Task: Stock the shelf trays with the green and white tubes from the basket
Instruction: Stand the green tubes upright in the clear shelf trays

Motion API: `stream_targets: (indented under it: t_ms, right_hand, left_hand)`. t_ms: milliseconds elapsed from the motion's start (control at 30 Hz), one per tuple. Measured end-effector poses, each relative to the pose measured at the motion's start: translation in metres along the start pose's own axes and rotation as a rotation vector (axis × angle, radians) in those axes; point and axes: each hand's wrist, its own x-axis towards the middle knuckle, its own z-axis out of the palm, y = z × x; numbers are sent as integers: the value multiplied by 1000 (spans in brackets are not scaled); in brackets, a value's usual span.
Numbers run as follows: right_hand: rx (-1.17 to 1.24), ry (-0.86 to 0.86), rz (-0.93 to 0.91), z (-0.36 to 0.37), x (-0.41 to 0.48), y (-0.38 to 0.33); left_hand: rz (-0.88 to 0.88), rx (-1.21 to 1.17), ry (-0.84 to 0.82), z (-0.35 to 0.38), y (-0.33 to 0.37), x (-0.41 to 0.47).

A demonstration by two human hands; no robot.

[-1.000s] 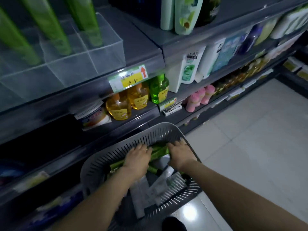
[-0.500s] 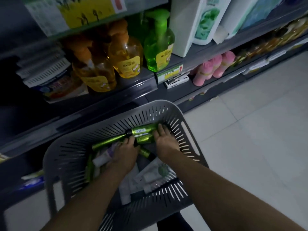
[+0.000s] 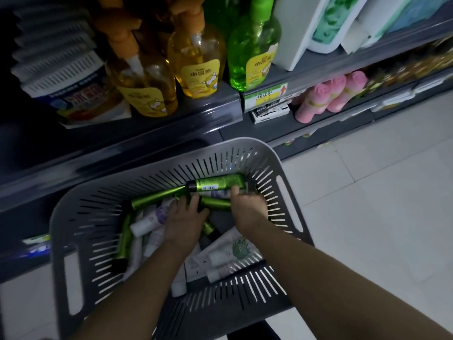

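1. Room: a dim shop aisle. A floor (image 3: 367,204) of pale square tiles runs to the right of the shelving.
2. Shelving: a dark grey shelf (image 3: 152,133) crosses the view above the basket, with a lower tier beneath it. A yellow-and-green price label (image 3: 268,94) with a red arrow sits on its front edge.
3. Shelf stock: yellow pump bottles (image 3: 196,62) stand beside a green pump bottle (image 3: 252,52), with white packs (image 3: 326,23) to the right. Pink bottles (image 3: 328,96) lie on the lower tier.
4. Basket (image 3: 157,168): grey, slotted, with handle cut-outs, just in front of the shelving. What carries it cannot be told.
5. Contents: a barcoded green tube (image 3: 218,184) lies against the far wall and a long green tube (image 3: 157,197) to its left. White tubes (image 3: 149,219) are piled on the bottom.
6. Right hand (image 3: 247,207): fingers curled round the right end of a short green tube (image 3: 215,203), which lies in the basket under the barcoded one.
7. Left hand (image 3: 185,217): palm down among the tubes, fingertips at the short tube's left end. Whether it grips cannot be told.
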Motion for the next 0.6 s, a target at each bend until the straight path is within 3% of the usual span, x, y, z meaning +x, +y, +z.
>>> stream_targets:
  t_ms: [233,300,367,433,600]
  right_hand:
    - [19,30,-49,-13,-20,-4]
    - [95,42,-83,-25,-24,-6]
    - [204,51,-127,-39,-27,-5]
    - [313,81,-160,-55,-30,-4]
    - [703,130,-155,-103,-46,-9]
  left_hand:
    - [169,-114,111,-26,-20,-15]
    - [122,-197,131,-44,-24,-23]
    - [-27,-296,59,-63,-31,-31]
    - [-145,-549,-71,-80,-41,-38]
    - [-169,-968,-260,-122,-81,-57]
